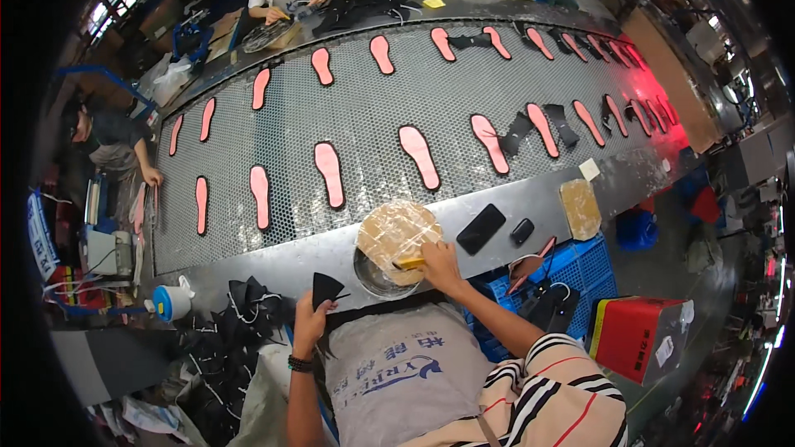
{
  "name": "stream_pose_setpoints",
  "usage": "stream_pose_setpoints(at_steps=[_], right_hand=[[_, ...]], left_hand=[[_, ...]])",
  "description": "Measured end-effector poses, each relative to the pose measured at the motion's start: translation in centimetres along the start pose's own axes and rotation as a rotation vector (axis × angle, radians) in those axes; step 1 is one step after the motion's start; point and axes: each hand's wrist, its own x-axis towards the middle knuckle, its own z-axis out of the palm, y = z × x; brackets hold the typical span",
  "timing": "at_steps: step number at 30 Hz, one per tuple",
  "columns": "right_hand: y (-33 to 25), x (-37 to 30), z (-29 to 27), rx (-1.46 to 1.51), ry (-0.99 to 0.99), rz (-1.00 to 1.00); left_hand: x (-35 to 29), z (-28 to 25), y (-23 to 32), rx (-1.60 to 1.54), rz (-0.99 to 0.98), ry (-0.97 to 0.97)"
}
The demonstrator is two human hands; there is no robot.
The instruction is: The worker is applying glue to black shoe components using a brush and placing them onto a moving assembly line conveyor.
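My left hand point(309, 321) pinches a black fabric piece point(328, 288) at the metal table's front edge. My right hand point(440, 266) is closed round a small yellow tool point(409, 263); its kind I cannot make out. That tool is over a round tan board point(396, 232) with a smeared, shiny surface, which rests over a metal bowl point(370, 275). Beyond lies a mesh conveyor belt point(373, 128) with two rows of pink insoles point(420, 157) edged in black. Black fabric pieces point(518, 132) lie beside or against some insoles on the right.
A black phone point(481, 228), a small black object point(522, 232) and a tan block point(580, 209) lie right of the bowl. Black pieces point(248, 302) heap at left by a blue-and-white tub point(172, 303). Blue crates point(590, 269) stand at right. Two people work across and left of the belt.
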Motion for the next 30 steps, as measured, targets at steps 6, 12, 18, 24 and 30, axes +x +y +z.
stream_pose_setpoints(at_steps=[6, 12, 18, 24, 30], right_hand=[[-1.6, -0.8, -1.3, 0.344, 0.024, 0.074], [-7.5, -1.7, -3.5, 0.684, 0.002, 0.163], [-10.8, -0.6, 1.9, 1.057, -0.082, 0.543], [-11.1, -0.4, 5.1, 0.431, 0.188, -0.037], [-12.3, -0.7, 6.5, 0.458, -0.038, 0.015]], left_hand=[[0.4, 1.6, -0.1, -0.162, -0.083, 0.075], [1.3, 2.7, -4.9, -0.332, -0.258, 0.172], [2.0, 3.3, -7.1, -0.358, -0.348, 0.165], [2.7, 4.2, -10.6, -0.282, -0.306, 0.120], [2.8, 4.3, -11.3, -0.340, -0.301, 0.192]])
